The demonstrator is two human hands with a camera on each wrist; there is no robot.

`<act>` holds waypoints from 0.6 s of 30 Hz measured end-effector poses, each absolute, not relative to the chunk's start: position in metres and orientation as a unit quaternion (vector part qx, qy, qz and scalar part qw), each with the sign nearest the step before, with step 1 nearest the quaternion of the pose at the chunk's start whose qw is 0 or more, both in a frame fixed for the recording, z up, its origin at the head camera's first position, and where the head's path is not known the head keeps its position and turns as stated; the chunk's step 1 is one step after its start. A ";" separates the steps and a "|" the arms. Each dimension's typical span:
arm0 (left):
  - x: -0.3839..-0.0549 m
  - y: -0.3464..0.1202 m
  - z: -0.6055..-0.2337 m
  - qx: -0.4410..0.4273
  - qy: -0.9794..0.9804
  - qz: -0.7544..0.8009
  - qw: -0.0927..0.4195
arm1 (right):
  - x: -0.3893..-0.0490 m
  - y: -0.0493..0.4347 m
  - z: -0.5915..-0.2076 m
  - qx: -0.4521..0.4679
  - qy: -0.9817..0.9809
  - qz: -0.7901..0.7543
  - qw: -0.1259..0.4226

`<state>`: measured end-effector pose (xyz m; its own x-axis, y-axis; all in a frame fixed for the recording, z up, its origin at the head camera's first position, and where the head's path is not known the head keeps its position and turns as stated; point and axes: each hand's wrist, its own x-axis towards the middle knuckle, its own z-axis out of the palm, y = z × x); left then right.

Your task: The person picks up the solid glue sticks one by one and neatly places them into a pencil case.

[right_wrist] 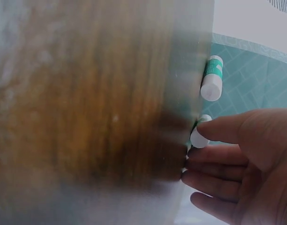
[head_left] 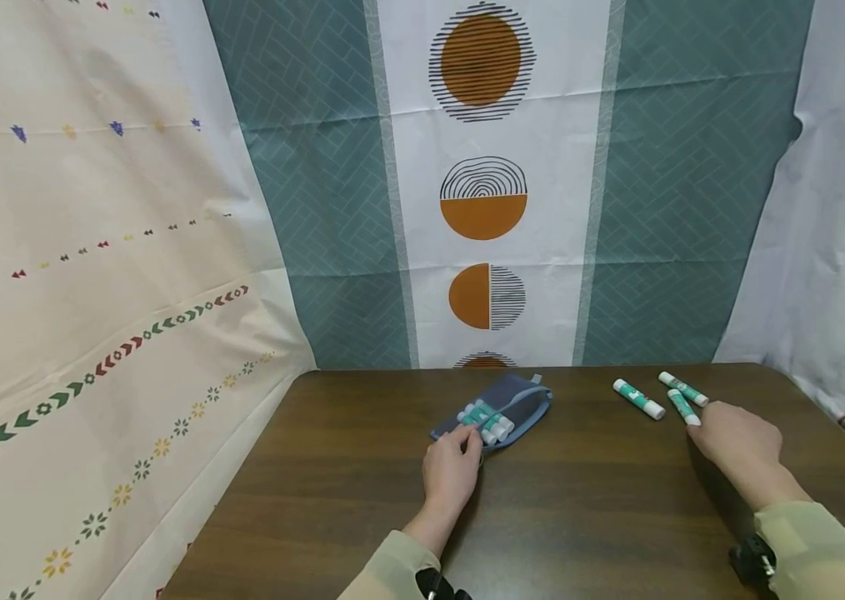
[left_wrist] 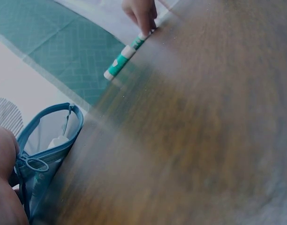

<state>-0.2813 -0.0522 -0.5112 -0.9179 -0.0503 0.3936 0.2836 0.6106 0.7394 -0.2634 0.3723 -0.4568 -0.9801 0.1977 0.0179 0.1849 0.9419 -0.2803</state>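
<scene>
A blue zip pouch (head_left: 516,398) with a see-through side lies on the table, several green-and-white glue sticks (head_left: 484,421) showing inside. At its near edge my left hand (head_left: 452,471) pinches the rim. The left wrist view shows the pouch (left_wrist: 52,152) gaping, with a looped zip pull (left_wrist: 36,164) beside my fingers. Over at the right, my right hand (head_left: 739,442) has thumb and forefinger about the white end of a small glue stick (head_left: 681,407). In the right wrist view the thumb overlaps that glue stick (right_wrist: 200,138); the other fingers are bent loosely below.
A larger glue stick (head_left: 638,399) lies left of my right hand, and another small one (head_left: 685,388) lies just behind it. The brown wooden table (head_left: 580,517) ends at a hanging teal and white cloth (head_left: 497,250). Pale patterned cloth (head_left: 130,333) hangs at the left.
</scene>
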 end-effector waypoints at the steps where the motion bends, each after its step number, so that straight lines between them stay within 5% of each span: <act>1: -0.282 -0.052 -0.511 -0.068 -0.877 -0.435 0.193 | -0.263 0.372 -0.457 -0.097 -0.985 0.140 0.024; 18: -0.282 -0.053 -0.510 -0.069 -0.875 -0.443 0.183 | -0.258 0.385 -0.453 -0.119 -0.977 0.178 0.004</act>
